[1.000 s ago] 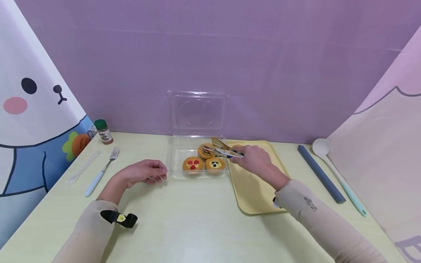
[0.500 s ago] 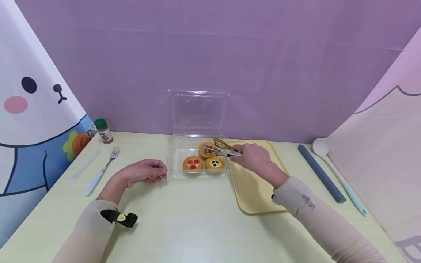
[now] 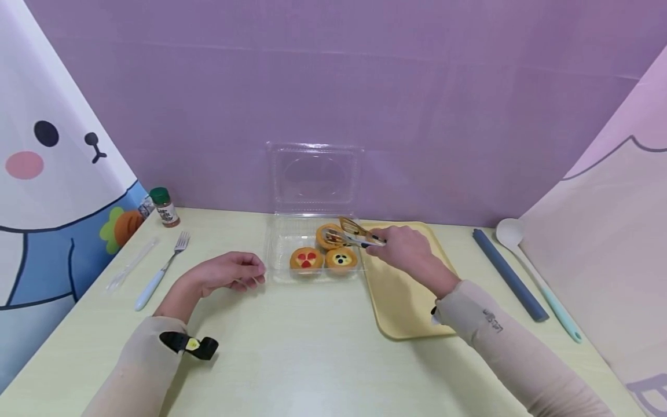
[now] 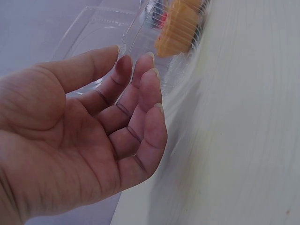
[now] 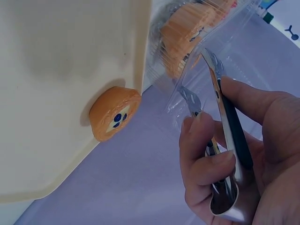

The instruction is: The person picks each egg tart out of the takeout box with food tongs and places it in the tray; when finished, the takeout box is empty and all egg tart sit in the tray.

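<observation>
My right hand (image 3: 401, 249) grips metal tongs (image 5: 236, 136) with dark handle sides. Their spread slotted tips overlap the back tart (image 3: 321, 244) inside a clear plastic box (image 3: 292, 234) in the head view. Two more tarts sit in front of it, a red-topped tart (image 3: 306, 260) and a dark-dotted tart (image 3: 341, 262). Another tart (image 5: 115, 112) lies on the yellow tray (image 5: 56, 122), mostly hidden by my hand in the head view. Left of the box, my left hand (image 3: 226, 271) hovers over the table, fingers loosely bent, holding nothing.
The box's raised lid (image 3: 315, 179) stands near the purple backdrop. A fork (image 3: 162, 272), a wrapped plastic utensil (image 3: 132, 265) and a green-capped jar (image 3: 164, 208) are at left. Beyond the tray at right lie a dark blue bar (image 3: 510, 275) and a long-handled spoon (image 3: 537, 278).
The tongs and the right hand have shifted very slightly right. The back tart sits a touch further right as well. My left hand stays still.
</observation>
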`<state>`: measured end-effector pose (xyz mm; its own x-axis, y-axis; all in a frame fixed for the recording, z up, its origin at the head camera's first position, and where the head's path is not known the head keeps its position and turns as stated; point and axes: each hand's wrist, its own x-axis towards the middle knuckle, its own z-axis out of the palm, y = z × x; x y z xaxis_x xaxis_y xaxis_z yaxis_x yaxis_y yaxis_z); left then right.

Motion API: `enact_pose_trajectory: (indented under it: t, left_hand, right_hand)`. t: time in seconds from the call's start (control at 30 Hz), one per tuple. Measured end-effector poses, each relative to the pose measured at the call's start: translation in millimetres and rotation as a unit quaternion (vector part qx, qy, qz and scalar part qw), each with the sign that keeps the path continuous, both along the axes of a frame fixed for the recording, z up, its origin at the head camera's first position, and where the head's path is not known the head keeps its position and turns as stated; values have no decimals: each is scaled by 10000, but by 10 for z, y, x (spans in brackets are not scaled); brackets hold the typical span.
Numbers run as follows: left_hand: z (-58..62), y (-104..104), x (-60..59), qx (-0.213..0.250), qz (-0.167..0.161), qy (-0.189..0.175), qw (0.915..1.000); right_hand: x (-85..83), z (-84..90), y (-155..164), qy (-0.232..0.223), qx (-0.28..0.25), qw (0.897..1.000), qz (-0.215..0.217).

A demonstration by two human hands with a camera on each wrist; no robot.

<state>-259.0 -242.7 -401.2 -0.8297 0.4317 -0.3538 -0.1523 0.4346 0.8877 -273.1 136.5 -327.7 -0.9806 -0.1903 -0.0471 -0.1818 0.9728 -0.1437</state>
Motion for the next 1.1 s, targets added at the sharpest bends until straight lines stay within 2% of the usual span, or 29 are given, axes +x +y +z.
enact_pose_trajectory:
  t: [0.67, 0.97, 1.1]
  left_hand:
    - [2, 10, -7, -45, -11, 26, 10000]
    - [3, 6, -12, -14, -39, 6, 10000]
    - [6, 3, -4, 1, -21, 1, 10000]
  right_hand:
    - [-73, 11, -62, -278, 132, 9994, 130]
    - [-140, 78, -110, -1044, -78, 9944, -166]
    - [-175, 104, -134, -1184, -153, 9927, -181]
